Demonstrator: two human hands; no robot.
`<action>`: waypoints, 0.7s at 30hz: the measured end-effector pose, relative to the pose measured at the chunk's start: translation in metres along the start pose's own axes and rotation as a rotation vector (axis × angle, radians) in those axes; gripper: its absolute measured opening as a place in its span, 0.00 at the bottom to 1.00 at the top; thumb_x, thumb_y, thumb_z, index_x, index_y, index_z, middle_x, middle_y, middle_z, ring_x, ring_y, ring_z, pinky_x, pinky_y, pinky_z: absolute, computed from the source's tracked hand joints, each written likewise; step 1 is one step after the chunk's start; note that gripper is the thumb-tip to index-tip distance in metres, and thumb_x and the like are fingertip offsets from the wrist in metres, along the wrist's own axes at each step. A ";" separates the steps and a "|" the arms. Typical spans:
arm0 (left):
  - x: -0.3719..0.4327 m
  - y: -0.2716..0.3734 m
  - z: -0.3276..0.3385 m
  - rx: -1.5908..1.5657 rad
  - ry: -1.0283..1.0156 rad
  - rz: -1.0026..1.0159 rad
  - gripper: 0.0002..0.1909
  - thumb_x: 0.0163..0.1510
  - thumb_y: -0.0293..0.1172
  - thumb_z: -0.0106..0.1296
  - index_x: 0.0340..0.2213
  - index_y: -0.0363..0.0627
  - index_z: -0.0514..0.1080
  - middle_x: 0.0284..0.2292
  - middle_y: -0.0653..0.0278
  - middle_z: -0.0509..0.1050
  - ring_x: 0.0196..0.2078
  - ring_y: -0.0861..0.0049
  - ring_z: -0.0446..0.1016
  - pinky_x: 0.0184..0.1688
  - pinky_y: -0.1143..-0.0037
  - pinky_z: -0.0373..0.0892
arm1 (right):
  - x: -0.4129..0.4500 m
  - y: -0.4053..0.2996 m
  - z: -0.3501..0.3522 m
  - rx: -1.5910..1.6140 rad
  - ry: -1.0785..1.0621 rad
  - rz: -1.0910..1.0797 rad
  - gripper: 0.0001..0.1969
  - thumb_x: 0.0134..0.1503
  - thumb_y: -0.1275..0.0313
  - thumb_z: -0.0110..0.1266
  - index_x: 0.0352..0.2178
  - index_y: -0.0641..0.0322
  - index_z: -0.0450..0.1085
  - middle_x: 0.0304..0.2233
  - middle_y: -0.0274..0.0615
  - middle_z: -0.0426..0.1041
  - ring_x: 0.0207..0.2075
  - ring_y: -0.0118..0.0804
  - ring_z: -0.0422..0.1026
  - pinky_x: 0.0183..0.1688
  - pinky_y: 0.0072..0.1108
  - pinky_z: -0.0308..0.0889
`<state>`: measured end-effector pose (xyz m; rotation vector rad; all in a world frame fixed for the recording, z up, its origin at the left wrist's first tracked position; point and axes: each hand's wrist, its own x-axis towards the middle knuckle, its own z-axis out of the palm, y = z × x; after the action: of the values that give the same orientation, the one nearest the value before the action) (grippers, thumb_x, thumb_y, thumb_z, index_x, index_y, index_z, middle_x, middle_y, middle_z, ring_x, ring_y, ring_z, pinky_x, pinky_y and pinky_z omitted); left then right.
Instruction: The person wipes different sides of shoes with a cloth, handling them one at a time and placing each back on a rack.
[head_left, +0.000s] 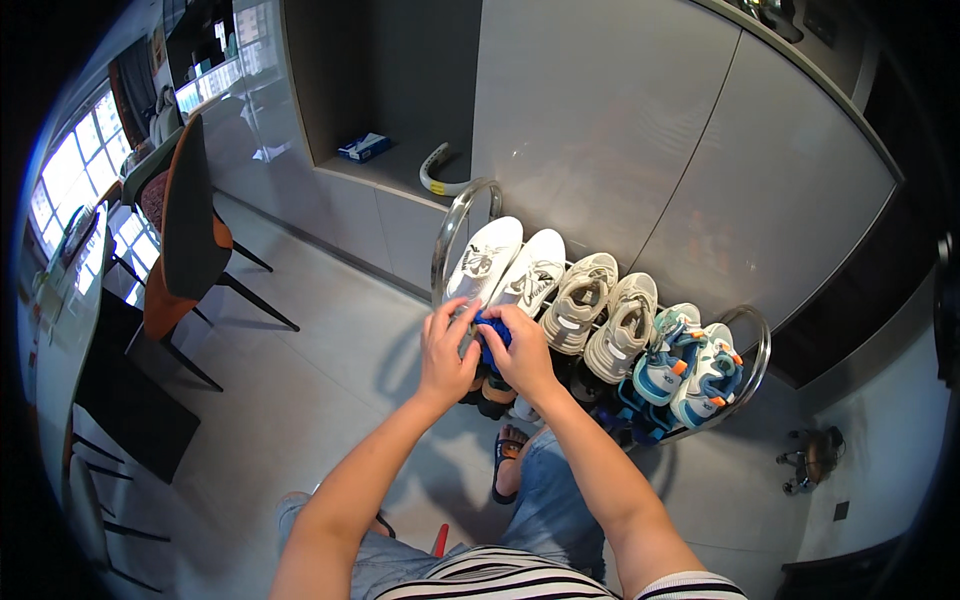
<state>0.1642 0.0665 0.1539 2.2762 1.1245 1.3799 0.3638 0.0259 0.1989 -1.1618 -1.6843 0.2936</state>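
Observation:
My left hand (448, 358) and my right hand (523, 357) meet in front of a pair of white lace-up sneakers (484, 259). Between my fingertips is a bright blue item (494, 337), pinched from both sides. The fingers cover much of it, so I cannot tell whether it is part of a shoe or a separate thing. The sneakers stand at the left end of the top tier of a metal shoe rack (757, 352), toes toward the cabinet. Beside them are beige sneakers (576, 304) and a pair of blue-and-white sneakers with orange tabs (699, 375).
Grey cabinet doors (600, 112) rise behind the rack. An open niche holds a blue-and-white box (365, 148) and a curved white object (435, 176). An orange-and-black chair (180, 247) stands left by a table (56, 337). More footwear (499, 390) fills the lower tier.

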 end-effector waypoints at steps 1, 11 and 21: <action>0.000 0.007 -0.005 0.003 -0.003 0.002 0.39 0.72 0.24 0.68 0.81 0.44 0.77 0.72 0.45 0.79 0.70 0.44 0.80 0.75 0.54 0.76 | -0.001 -0.005 -0.002 0.003 0.004 0.001 0.10 0.77 0.74 0.74 0.53 0.69 0.84 0.47 0.55 0.90 0.47 0.59 0.90 0.53 0.40 0.83; 0.012 0.020 0.047 -0.850 -0.096 -0.357 0.24 0.77 0.22 0.69 0.70 0.32 0.82 0.49 0.57 0.91 0.46 0.79 0.87 0.52 0.74 0.83 | -0.028 0.006 -0.033 0.410 -0.041 0.250 0.31 0.70 0.86 0.54 0.73 0.60 0.66 0.67 0.46 0.74 0.69 0.39 0.74 0.75 0.32 0.72; 0.076 0.095 0.092 -0.517 -0.227 -0.199 0.33 0.69 0.24 0.75 0.73 0.45 0.84 0.58 0.48 0.87 0.57 0.50 0.88 0.60 0.60 0.83 | 0.038 0.075 -0.152 -0.346 0.068 -0.085 0.19 0.63 0.84 0.65 0.56 0.63 0.82 0.54 0.56 0.89 0.56 0.69 0.87 0.62 0.49 0.82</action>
<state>0.3068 0.0739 0.2083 1.8388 0.7837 1.1375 0.5315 0.0453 0.2393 -1.3298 -1.7624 -0.0952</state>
